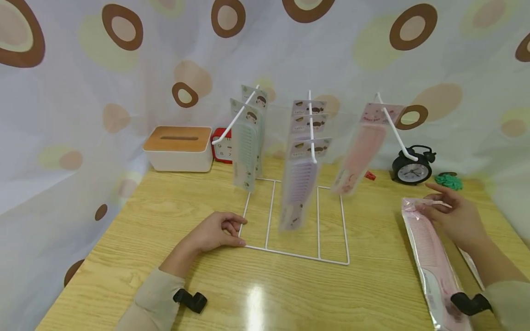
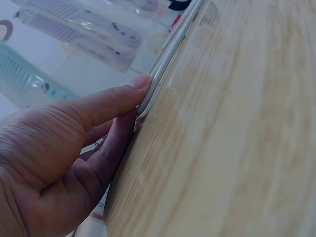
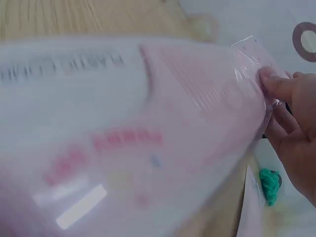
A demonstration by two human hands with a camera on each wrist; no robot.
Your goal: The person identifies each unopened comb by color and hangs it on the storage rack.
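Note:
At the front left corner of a white wire display rack, my left hand pinches the base wire; the left wrist view shows the thumb on the wire. My right hand pinches the top end of a pink comb in a clear packet, its lower end slanting toward me. In the right wrist view this packet fills much of the picture, blurred. From the rack's three arms hang packaged combs: green ones left, purple ones in the middle, a pink one right.
Another packet lies on the table, partly hidden by my right arm. Along the back stand a tissue box, a red clock behind the green combs, a black alarm clock and a green tangled bundle. A patterned curtain hangs behind.

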